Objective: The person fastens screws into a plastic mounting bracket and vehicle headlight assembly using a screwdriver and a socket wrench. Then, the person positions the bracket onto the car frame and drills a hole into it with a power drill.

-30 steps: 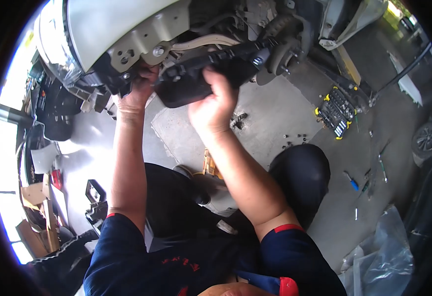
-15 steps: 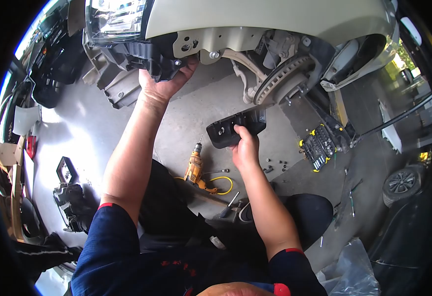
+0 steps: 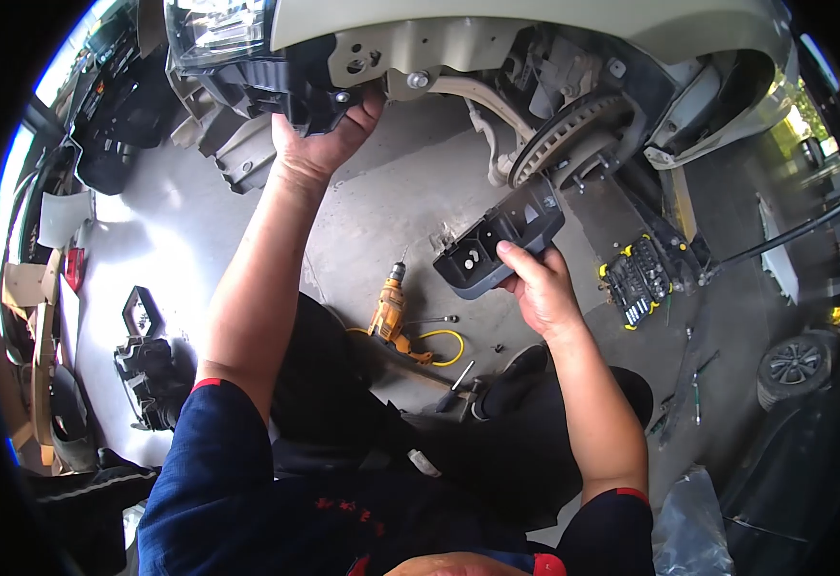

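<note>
My right hand (image 3: 542, 288) grips a long dark plastic part (image 3: 501, 240) by its near edge, thumb on its inner side. The part hangs tilted over the floor, just below the brake disc (image 3: 573, 139). My left hand (image 3: 322, 144) reaches up against a black plastic bracket (image 3: 295, 91) under the headlight (image 3: 218, 29). Its fingertips go behind the bracket by the metal panel (image 3: 391, 53), and whether they hold anything is hidden.
A yellow drill (image 3: 388, 312) lies on the floor near my feet. A socket set (image 3: 637, 281) is at the right, beside a jack arm. A wheel (image 3: 794, 367) stands at far right, with a plastic sheet (image 3: 693, 523) below. Black lamp parts (image 3: 146, 379) lie left.
My right hand has brought the dark plastic part down from the car's underside and then a little right, turning its inside into view. My left hand stays by the bracket. The view has shifted.
</note>
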The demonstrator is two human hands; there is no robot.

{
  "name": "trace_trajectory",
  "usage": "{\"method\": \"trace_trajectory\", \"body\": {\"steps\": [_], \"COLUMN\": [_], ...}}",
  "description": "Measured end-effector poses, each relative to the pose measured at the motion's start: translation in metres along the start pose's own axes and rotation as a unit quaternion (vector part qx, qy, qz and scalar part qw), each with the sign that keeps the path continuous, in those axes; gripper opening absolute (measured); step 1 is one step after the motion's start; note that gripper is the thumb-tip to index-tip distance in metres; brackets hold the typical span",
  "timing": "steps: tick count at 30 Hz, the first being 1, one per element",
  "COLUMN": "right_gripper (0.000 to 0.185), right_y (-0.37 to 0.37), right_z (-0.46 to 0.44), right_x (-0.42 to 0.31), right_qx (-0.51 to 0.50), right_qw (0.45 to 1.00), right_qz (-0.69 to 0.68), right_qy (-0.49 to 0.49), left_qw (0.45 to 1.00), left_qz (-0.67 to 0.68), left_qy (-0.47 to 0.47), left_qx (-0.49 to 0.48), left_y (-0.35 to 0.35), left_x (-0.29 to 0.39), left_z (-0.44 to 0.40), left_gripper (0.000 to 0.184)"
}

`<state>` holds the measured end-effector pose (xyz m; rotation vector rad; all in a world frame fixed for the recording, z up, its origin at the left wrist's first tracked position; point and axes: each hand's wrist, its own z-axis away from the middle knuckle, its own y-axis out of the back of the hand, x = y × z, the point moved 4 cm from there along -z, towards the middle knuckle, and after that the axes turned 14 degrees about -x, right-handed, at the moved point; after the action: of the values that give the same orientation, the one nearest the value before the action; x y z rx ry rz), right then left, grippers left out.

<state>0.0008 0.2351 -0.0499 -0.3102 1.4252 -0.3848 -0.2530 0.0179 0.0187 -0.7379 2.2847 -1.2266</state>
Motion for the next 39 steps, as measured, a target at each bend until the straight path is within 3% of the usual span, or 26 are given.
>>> {"method": "trace_trajectory", "body": {"steps": [5, 8, 12, 16, 18, 20, 21, 22, 24, 25, 26, 29, 30, 32, 34, 35, 39], "right_gripper": [0.028, 0.024, 0.023, 0.023, 0.02, 0.01, 0.005, 0.005, 0.011, 0.012, 0.013, 0.02, 0.025, 0.035, 0.05, 0.048, 0.038], "right_y": [0.012, 0.01, 0.009, 0.011, 0.012, 0.012, 0.013, 0.013, 0.008, 0.003, -0.002, -0.002, -0.001, 0.001, 0.003, 0.004, 0.004], "right_z": [0.005, 0.009, 0.017, 0.016, 0.017, 0.017, 0.017, 0.018, 0.023, 0.024, 0.023, 0.022, 0.019, 0.014, 0.014, 0.014, 0.015], "right_x": [0.006, -0.004, -0.016, -0.02, -0.023, -0.027, -0.028, -0.029, -0.042, -0.044, -0.046, -0.047, -0.044, -0.04, -0.04, -0.045, -0.054], "right_qx": [0.007, 0.005, -0.017, -0.016, -0.005, -0.006, -0.019, -0.036, -0.048, -0.046, -0.045, -0.048, -0.055, -0.054, -0.074, -0.084, -0.09], "right_qw": [0.998, 0.998, 0.998, 0.996, 0.995, 0.993, 0.993, 0.992, 0.962, 0.962, 0.961, 0.961, 0.956, 0.944, 0.938, 0.932, 0.954], "right_qz": [-0.061, -0.061, -0.054, -0.016, -0.001, 0.014, 0.024, 0.034, 0.196, 0.18, 0.163, 0.183, 0.2, 0.212, 0.213, 0.221, 0.169], "right_qy": [0.004, 0.011, 0.025, 0.084, 0.096, 0.116, 0.116, 0.118, 0.183, 0.2, 0.218, 0.201, 0.209, 0.248, 0.263, 0.275, 0.232], "left_qw": [0.985, 0.987, 0.97, 0.931, 0.907, 0.907, 0.82, 0.698, 0.723, 0.691, 0.7, 0.63, 0.624, 0.554, 0.543, 0.572, 0.544], "left_qz": [-0.162, -0.133, -0.238, -0.341, -0.372, -0.311, -0.478, -0.629, -0.581, -0.612, -0.597, -0.638, -0.631, -0.672, -0.685, -0.673, -0.683], "left_qy": [-0.052, -0.052, -0.004, 0.087, 0.181, 0.284, 0.293, 0.316, 0.37, 0.382, 0.392, 0.443, 0.461, 0.49, 0.486, 0.469, 0.487], "left_qx": [0.027, 0.076, 0.049, 0.091, 0.081, 0.024, 0.114, 0.132, 0.063, 0.045, -0.011, 0.029, -0.025, -0.031, -0.014, -0.005, -0.002], "left_y": [0.007, 0.015, 0.013, 0.031, 0.048, 0.058, 0.064, 0.057, 0.06, 0.059, 0.049, 0.048, 0.032, 0.037, 0.046, 0.047, 0.04], "left_x": [0.011, 0.02, 0.006, 0.003, -0.002, -0.035, -0.041, -0.064, -0.091, -0.102, -0.115, -0.107, -0.134, -0.132, -0.12, -0.12, -0.115], "left_z": [0.0, 0.002, 0.008, 0.021, 0.027, 0.028, 0.035, 0.038, 0.044, 0.046, 0.046, 0.065, 0.05, 0.046, 0.044, 0.044, 0.038], "left_gripper": [0.044, 0.043, 0.044, 0.046, 0.044, 0.04, 0.04, 0.045, 0.053, 0.062, 0.061, 0.051, 0.045, 0.037, 0.029, 0.022, 0.012]}}
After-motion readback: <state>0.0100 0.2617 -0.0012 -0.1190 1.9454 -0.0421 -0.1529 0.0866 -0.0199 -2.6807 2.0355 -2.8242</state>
